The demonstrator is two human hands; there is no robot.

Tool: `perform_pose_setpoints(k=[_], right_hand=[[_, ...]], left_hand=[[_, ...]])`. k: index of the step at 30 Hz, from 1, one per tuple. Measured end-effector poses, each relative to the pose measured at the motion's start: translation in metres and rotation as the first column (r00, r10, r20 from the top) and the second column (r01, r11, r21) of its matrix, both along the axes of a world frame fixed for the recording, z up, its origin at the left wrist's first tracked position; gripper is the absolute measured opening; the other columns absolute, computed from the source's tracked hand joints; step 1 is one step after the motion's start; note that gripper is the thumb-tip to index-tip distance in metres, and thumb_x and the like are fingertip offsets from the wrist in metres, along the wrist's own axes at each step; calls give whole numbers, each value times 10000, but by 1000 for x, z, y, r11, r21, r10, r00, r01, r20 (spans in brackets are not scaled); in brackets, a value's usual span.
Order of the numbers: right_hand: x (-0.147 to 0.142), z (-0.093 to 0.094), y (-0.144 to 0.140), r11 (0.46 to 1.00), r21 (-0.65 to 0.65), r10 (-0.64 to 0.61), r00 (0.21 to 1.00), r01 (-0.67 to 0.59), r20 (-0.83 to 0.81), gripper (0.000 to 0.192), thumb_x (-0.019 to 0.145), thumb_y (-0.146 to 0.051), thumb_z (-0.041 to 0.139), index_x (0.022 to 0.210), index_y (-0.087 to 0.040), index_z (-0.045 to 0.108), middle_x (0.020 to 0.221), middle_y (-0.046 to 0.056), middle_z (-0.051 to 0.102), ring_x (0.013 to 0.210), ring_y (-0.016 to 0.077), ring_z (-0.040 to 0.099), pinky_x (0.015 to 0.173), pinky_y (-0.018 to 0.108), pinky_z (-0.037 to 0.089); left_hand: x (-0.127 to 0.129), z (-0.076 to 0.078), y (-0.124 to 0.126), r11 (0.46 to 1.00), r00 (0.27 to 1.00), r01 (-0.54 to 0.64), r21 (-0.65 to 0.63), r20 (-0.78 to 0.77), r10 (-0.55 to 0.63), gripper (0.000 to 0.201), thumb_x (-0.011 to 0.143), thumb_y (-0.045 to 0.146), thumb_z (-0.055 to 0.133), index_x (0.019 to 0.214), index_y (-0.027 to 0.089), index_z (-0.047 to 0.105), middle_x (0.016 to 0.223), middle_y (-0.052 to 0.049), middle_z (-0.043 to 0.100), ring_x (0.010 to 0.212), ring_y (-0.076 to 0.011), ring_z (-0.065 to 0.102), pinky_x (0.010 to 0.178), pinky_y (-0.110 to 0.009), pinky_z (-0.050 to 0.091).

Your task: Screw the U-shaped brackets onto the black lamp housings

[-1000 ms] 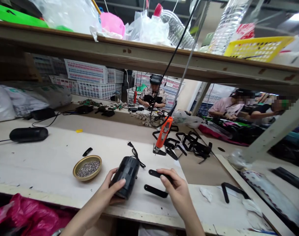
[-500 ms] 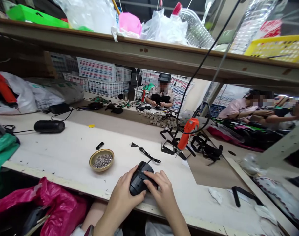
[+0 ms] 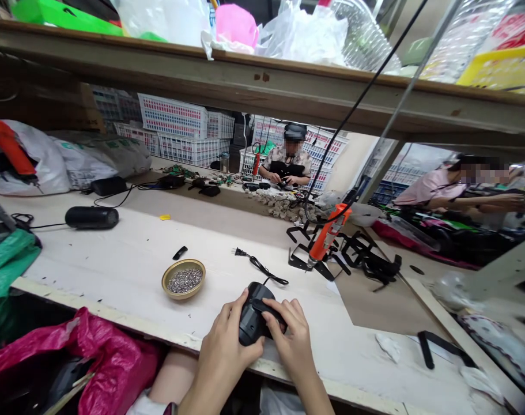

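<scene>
My left hand [image 3: 227,337] wraps around a black cylindrical device [image 3: 252,317] at the near edge of the white workbench [image 3: 128,253]. My right hand [image 3: 290,334] presses a black bracket [image 3: 268,307] onto the top of that device. A black cord with a plug [image 3: 257,265] trails from the device toward the back. A brass bowl of small screws [image 3: 183,279] sits just left of my hands. An orange electric screwdriver [image 3: 327,239] hangs on a cable over the bench to the right.
A pile of black brackets [image 3: 357,256] lies behind the screwdriver, one more bracket [image 3: 426,346] at right. Another black cylinder [image 3: 91,217] lies far left. A pink bag [image 3: 93,357] sits below the bench edge. Other people work at benches beyond. A shelf [image 3: 262,86] spans overhead.
My right hand brought the black bracket from the bench onto the device, and both hands now hold it at the near edge. The view shifted left; the hanging screwdriver swung.
</scene>
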State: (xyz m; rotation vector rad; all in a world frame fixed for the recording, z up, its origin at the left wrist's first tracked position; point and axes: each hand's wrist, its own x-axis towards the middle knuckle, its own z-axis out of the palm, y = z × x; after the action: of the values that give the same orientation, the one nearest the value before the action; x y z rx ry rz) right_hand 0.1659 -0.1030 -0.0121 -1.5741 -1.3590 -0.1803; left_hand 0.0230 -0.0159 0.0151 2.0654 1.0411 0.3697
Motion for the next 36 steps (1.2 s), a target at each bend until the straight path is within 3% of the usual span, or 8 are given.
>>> perform_pose_setpoints(k=[6, 17, 22, 27, 31, 36], right_hand=[[1, -4, 1, 1000, 19, -10, 999, 10, 35, 206, 1042, -235, 569, 1221, -252, 670, 846, 31, 603, 804, 212, 489, 708, 330, 429], [3, 8, -1, 999, -39, 10, 995, -6, 101, 222, 1029, -248, 598, 1239, -278, 661, 851, 9, 611, 823, 217, 464, 739, 333, 409], [-5, 9, -1, 996, -25, -83, 981, 89, 173, 214, 1020, -241, 617, 1230, -255, 658, 861, 8, 633, 824, 225, 453, 784, 372, 325], [-12, 8, -1, 978, 2, -201, 939, 209, 278, 205, 1023, -258, 611, 1222, -255, 657, 838, 7, 636, 818, 235, 456, 820, 397, 282], [-11, 3, 1, 987, -39, -148, 982, 154, 116, 213, 1030, -305, 606, 1234, -313, 666, 867, -4, 654, 840, 237, 484, 813, 392, 306], [-7, -1, 8, 997, -71, -25, 992, 16, -122, 207, 1051, -316, 554, 1221, -318, 671, 918, -2, 653, 811, 193, 561, 709, 322, 426]], left_hand=[[-2, -2, -3, 997, 999, 36, 68, 4, -36, 857, 740, 298, 636, 1560, 322, 386, 1439, -77, 570, 1280, -293, 571, 993, -385, 509], [2, -5, -6, 986, 997, 40, 164, -71, -29, 862, 766, 262, 653, 1576, 330, 366, 1446, -69, 574, 1280, -317, 586, 941, -422, 565], [7, 1, -9, 980, 994, 24, 198, -105, -3, 835, 804, 204, 668, 1578, 304, 373, 1442, -71, 589, 1247, -317, 616, 932, -436, 593], [7, -5, -11, 931, 994, -9, 364, -99, 48, 775, 842, 116, 641, 1560, 299, 413, 1480, -93, 561, 1291, -320, 589, 1018, -474, 559], [3, -8, -7, 965, 1000, 11, 260, -17, -7, 772, 849, 200, 647, 1566, 322, 389, 1482, -71, 555, 1277, -309, 593, 950, -449, 590], [2, -7, -3, 990, 997, 9, 142, 68, -19, 723, 845, 297, 638, 1536, 303, 423, 1449, -65, 582, 1296, -283, 588, 989, -433, 566]])
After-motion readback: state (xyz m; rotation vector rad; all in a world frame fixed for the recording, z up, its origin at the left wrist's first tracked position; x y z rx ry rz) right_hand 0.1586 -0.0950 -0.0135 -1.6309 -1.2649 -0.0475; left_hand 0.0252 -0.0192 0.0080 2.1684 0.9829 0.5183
